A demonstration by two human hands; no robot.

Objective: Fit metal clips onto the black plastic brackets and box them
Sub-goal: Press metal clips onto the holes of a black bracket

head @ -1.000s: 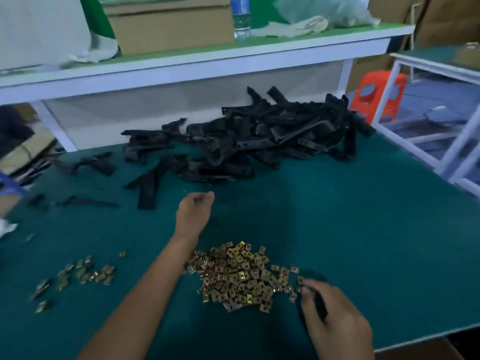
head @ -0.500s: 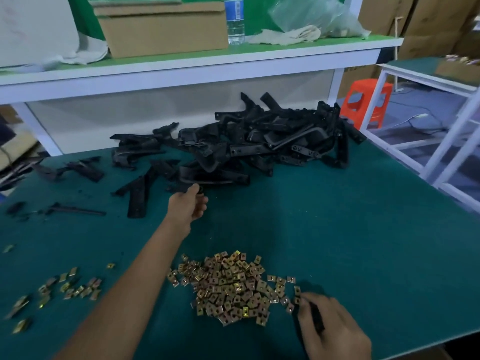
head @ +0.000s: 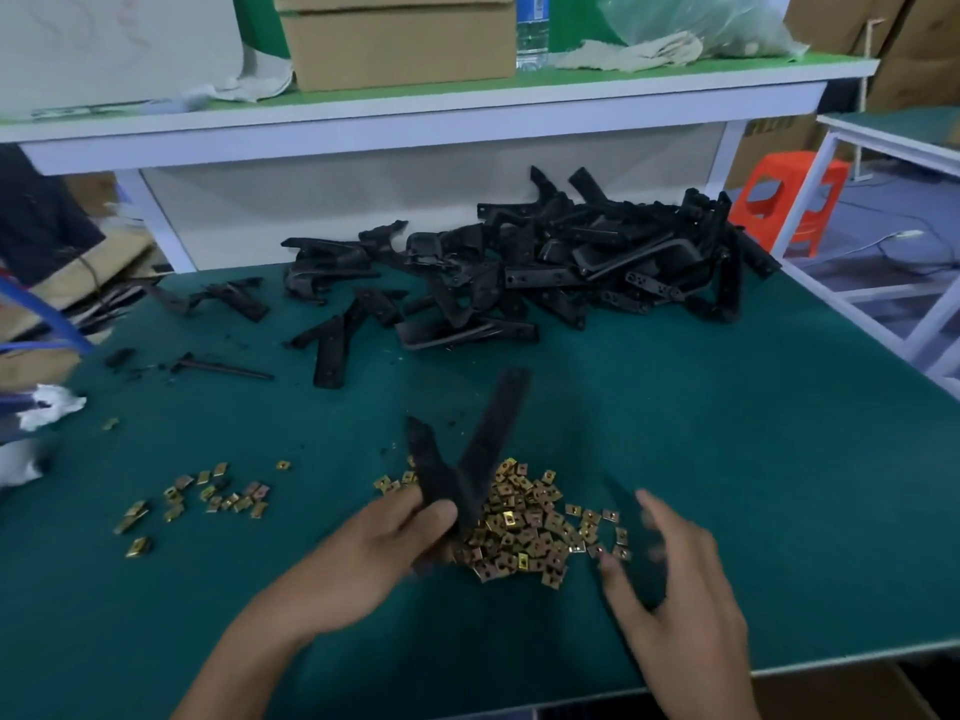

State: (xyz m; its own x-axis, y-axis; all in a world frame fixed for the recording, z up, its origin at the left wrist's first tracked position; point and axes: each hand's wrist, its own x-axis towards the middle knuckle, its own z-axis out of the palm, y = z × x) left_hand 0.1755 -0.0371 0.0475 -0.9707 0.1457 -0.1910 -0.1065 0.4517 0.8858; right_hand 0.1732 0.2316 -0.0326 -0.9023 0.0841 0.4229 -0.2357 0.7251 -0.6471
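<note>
My left hand (head: 384, 543) grips the lower end of a black V-shaped plastic bracket (head: 483, 449), held upright over the left edge of a pile of brass-coloured metal clips (head: 524, 532). My right hand (head: 685, 605) is motion-blurred just right of the pile. Its fingers are spread above a dark patch on the mat, and nothing shows in its grasp. A big heap of black brackets (head: 545, 262) lies at the back of the green table (head: 727, 433).
A smaller scatter of clips (head: 208, 496) lies front left, and loose brackets (head: 332, 345) sit left of the heap. On the shelf above stand a cardboard box (head: 395, 39) and a water bottle (head: 532, 28). An orange stool (head: 789, 200) stands beyond the right edge.
My left hand reached to the bracket heap, took a bracket and brought it back above the clip pile. My right hand lifted from the mat and spread its fingers.
</note>
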